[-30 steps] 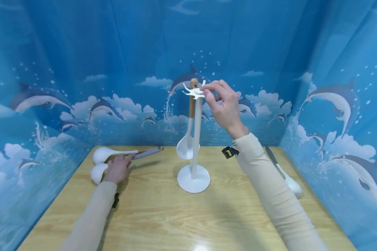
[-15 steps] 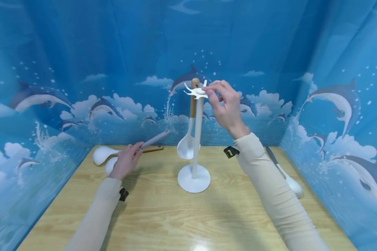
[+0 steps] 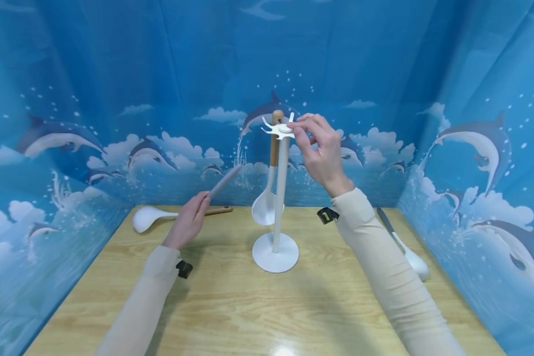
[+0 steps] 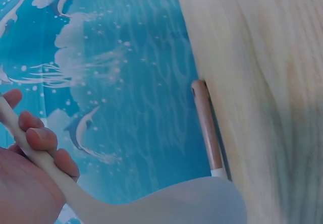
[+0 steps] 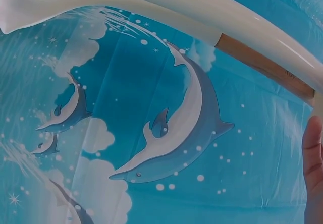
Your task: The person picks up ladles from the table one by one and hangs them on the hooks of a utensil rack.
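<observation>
My left hand [image 3: 189,221] grips a white ladle by its grey handle [image 3: 224,181], which slants up to the right above the table. In the left wrist view, fingers curl round the ladle's shaft, and its pale head [image 4: 202,201] fills the bottom edge. A white utensil stand [image 3: 280,193] with a round base and a hooked top rises mid-table. At that top, my right hand [image 3: 322,154] pinches the hooked piece between thumb and fingers. From a rear hook hangs a white spoon-like utensil [image 3: 263,207] with a wooden handle, partly behind the pole.
Another white ladle [image 3: 146,218] with a wooden handle lies at the table's back left, partly hidden by my left hand. A white utensil with a dark grey handle [image 3: 415,263] lies along the right edge. Blue dolphin-print curtains [image 3: 213,59] enclose the table's back and sides.
My left hand has lifted the grey-handled ladle off the table and carried it rightward, its handle tip rising toward the stand. The right hand stays at the stand's top.
</observation>
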{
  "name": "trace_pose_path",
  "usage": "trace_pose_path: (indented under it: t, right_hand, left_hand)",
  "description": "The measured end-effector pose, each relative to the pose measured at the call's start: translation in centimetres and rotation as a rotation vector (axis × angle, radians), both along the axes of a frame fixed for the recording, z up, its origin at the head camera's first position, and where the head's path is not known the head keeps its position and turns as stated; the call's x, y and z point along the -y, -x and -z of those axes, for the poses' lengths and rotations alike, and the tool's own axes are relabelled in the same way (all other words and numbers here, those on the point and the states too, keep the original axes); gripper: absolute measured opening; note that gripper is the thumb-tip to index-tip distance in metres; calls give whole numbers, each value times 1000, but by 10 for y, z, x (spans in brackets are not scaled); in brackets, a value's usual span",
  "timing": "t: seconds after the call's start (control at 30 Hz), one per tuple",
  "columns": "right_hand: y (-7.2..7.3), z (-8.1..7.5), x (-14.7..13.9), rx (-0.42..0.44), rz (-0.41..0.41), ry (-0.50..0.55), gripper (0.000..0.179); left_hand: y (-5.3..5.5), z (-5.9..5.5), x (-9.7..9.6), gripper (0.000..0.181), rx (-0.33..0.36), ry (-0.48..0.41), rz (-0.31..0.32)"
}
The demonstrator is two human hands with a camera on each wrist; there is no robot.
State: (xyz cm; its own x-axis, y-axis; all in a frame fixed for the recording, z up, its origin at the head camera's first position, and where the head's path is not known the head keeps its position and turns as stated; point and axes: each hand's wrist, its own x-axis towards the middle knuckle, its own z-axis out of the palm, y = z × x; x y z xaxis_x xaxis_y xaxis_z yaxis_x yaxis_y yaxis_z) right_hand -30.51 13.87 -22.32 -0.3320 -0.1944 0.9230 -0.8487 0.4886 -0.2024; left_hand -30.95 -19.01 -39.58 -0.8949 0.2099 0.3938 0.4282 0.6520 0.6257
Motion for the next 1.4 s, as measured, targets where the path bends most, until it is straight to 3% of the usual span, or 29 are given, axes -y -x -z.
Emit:
trace_pose_path:
  t: [0.4, 0.6, 0.77, 1.0, 1.4]
  right_hand:
    - [-1, 0, 2, 10, -7, 19, 53]
    - [-1, -2, 0, 0, 5, 8, 60]
    - [0, -2, -1, -6, -3, 9, 63]
    - [1, 0, 0, -4, -14, 16, 61]
    - [1, 0, 2, 2, -11, 23, 61]
  left_hand:
    - [-1, -25, -25, 37, -134, -62, 33]
    - [-1, -43, -40, 42, -159, -119, -2]
    - [0, -57, -52, 43, -174, -150, 5]
    - [-1, -69, -65, 45, -176, -207, 22]
    - [2, -88, -82, 40, -239, -219, 33]
